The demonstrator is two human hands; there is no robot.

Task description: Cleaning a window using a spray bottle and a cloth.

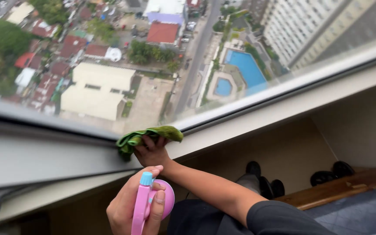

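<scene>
My right hand [152, 153] is closed on a crumpled green cloth [151, 134] and presses it against the lower frame [249, 106] of a large window, where the glass meets the pale sill [44, 156]. My right forearm reaches in from the lower right. Lower down, near the bottom edge, my left hand [125, 206] grips a pink spray bottle [142, 204] with a light blue nozzle, held upright and away from the glass.
Through the window glass [109, 52] I see rooftops, a road and blue pools far below. Under the sill is a beige wall. Dark shoes [327, 176] lie by a wooden edge [340, 188] at the lower right.
</scene>
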